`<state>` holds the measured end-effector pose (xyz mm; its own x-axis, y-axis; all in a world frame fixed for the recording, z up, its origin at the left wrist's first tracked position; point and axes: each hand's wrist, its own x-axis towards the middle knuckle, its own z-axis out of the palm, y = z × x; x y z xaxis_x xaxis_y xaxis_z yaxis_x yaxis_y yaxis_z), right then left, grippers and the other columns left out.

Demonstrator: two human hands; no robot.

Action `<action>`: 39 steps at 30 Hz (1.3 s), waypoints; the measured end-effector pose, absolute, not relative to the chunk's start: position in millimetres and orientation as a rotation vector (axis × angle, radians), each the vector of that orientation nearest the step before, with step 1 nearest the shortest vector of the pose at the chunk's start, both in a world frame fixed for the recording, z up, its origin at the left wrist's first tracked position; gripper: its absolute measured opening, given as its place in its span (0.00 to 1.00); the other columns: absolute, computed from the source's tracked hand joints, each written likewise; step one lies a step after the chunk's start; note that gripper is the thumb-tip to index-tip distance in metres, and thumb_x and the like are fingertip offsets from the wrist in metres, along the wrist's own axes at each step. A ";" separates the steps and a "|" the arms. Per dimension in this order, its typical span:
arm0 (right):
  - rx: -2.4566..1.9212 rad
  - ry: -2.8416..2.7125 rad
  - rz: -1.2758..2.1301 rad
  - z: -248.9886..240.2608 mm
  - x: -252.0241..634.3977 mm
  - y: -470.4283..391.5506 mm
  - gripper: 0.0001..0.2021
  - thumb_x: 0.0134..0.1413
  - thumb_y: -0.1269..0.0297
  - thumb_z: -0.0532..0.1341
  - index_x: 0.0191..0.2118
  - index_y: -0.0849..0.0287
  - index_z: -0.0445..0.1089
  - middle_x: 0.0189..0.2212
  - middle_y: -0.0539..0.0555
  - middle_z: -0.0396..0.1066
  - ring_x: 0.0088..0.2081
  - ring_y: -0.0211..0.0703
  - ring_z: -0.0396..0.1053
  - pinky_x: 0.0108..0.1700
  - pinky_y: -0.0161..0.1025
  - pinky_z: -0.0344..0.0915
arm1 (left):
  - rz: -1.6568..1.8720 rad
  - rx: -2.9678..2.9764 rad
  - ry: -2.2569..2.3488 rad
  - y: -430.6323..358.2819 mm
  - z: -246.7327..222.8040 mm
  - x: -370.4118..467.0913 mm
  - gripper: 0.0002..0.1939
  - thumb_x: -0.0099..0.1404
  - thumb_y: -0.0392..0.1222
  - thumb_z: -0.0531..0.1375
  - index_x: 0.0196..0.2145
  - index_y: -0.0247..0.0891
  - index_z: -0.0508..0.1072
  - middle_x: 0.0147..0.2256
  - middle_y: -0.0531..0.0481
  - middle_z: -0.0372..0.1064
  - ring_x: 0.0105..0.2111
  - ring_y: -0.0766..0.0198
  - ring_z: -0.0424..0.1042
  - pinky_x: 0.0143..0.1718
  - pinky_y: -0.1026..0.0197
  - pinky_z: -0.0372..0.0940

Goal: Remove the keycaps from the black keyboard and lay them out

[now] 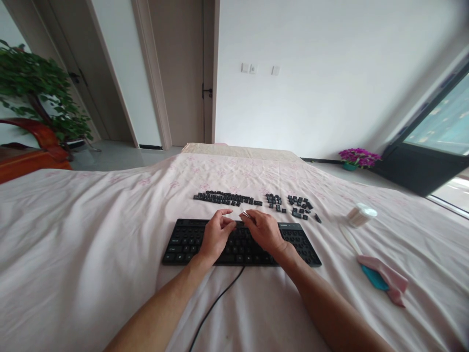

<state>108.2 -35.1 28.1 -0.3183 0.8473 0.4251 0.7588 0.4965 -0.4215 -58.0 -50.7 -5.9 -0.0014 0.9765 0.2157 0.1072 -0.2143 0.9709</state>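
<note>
A black wired keyboard [183, 242] lies on a pale pink sheet [91, 244]. Both my hands rest over its top row. My left hand [216, 234] has its fingers curled, thumb and forefinger pinched near the keyboard's upper edge; whether it holds anything is too small to tell. My right hand [264, 231] pinches a small thin light-coloured tool [245, 213] at its fingertips, pointing toward the left hand. Beyond the keyboard lie rows of loose black keycaps [225, 198] and two smaller clusters of keycaps [300, 205].
To the right lie a white round container [361, 215], a white stick-like brush [350, 238] and a pink cloth over a teal object [383, 278]. The keyboard cable [216, 308] runs toward me. A potted plant [36, 93] stands far left, purple flowers [359, 157] far right.
</note>
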 end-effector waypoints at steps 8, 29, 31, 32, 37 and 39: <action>-1.365 -2.179 0.305 26.4 105.7 -34.9 0.08 0.56 0.60 0.59 0.35 0.55 0.74 0.30 0.51 0.76 0.33 0.43 0.72 0.34 0.33 0.60 | 1.370 1.357 1.132 -48.3 -9.7 -58.9 0.21 0.58 0.40 0.62 0.50 0.37 0.65 0.31 0.50 0.73 0.32 0.62 0.75 0.38 0.60 0.67; -1.375 -2.308 0.225 32.6 105.2 -39.2 0.06 0.51 0.64 0.62 0.36 0.55 0.74 0.31 0.50 0.76 0.33 0.41 0.71 0.33 0.33 0.57 | 1.357 1.357 1.117 -45.7 -16.1 -60.2 0.24 0.57 0.36 0.62 0.52 0.39 0.64 0.36 0.49 0.73 0.33 0.63 0.75 0.40 0.60 0.68; -1.388 -2.318 0.224 33.0 106.5 -37.5 0.07 0.49 0.65 0.62 0.36 0.54 0.74 0.34 0.50 0.76 0.35 0.42 0.72 0.35 0.33 0.58 | 1.347 1.364 1.127 -45.4 -15.9 -59.6 0.23 0.57 0.35 0.62 0.51 0.39 0.65 0.35 0.49 0.73 0.33 0.64 0.75 0.39 0.60 0.68; -1.412 -2.310 0.234 32.9 107.9 -35.1 0.07 0.49 0.64 0.62 0.36 0.54 0.74 0.33 0.50 0.76 0.36 0.43 0.72 0.35 0.33 0.58 | 1.345 1.370 1.138 -45.1 -15.8 -59.3 0.23 0.57 0.35 0.62 0.51 0.39 0.65 0.35 0.49 0.73 0.33 0.64 0.74 0.39 0.61 0.68; -1.642 -2.125 0.287 31.1 118.3 -5.2 0.09 0.51 0.59 0.61 0.37 0.53 0.75 0.31 0.50 0.77 0.34 0.43 0.73 0.34 0.33 0.59 | 1.342 1.437 1.206 -45.4 -14.3 -58.5 0.21 0.58 0.35 0.60 0.50 0.40 0.67 0.36 0.50 0.73 0.33 0.65 0.74 0.39 0.62 0.68; -1.753 -2.061 0.261 30.3 120.5 11.8 0.10 0.50 0.58 0.61 0.37 0.52 0.76 0.31 0.51 0.77 0.35 0.44 0.73 0.34 0.34 0.60 | 1.327 1.482 1.223 -46.7 -12.2 -58.4 0.20 0.58 0.35 0.59 0.50 0.39 0.67 0.36 0.50 0.73 0.32 0.66 0.73 0.39 0.62 0.68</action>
<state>120.5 11.8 30.3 -0.1169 0.9742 0.1931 0.8953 0.1875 -0.4040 -58.4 -46.7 -12.2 -0.0102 0.9727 0.2320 0.1519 -0.2278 0.9618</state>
